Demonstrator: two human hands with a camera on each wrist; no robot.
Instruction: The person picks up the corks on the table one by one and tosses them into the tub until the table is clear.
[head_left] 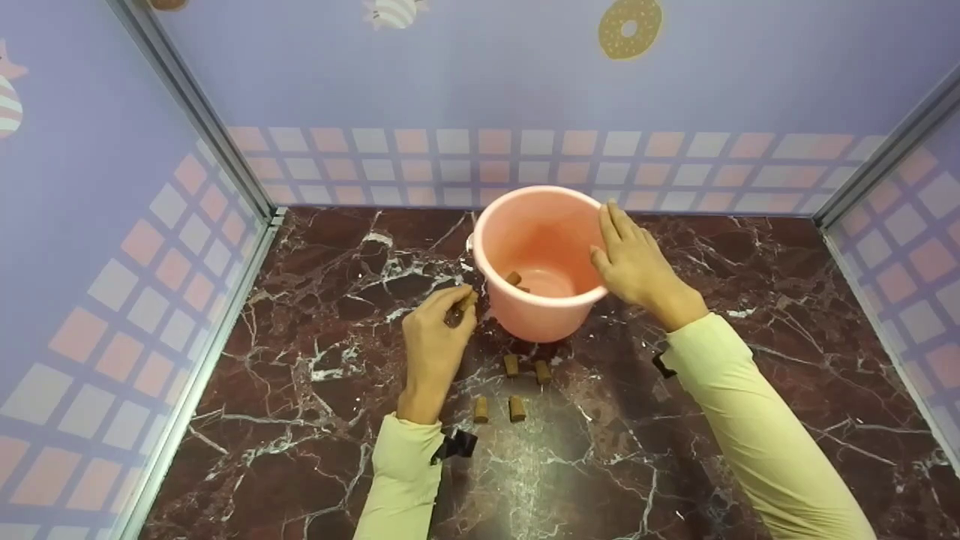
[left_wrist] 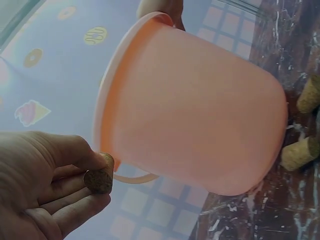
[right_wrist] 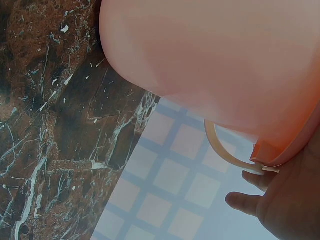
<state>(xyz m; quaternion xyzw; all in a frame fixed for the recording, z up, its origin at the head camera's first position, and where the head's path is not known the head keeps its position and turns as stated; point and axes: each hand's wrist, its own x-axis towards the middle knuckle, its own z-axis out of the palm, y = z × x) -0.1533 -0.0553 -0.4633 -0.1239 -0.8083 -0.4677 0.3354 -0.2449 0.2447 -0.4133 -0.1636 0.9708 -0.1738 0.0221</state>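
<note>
- The left hand has its grip pinched round a cork, just beside the pink bucket.
- The right hand rests on the bucket's rim, fingers straight, unclenched.
- Four more corks sit on the tabletop nearby; others lie inside the bucket.

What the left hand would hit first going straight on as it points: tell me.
Most likely the pink bucket, on its left side near the rim: the left hand, pinching a cork, points that way. Depth is unclear, so it might clear the rim.
</note>
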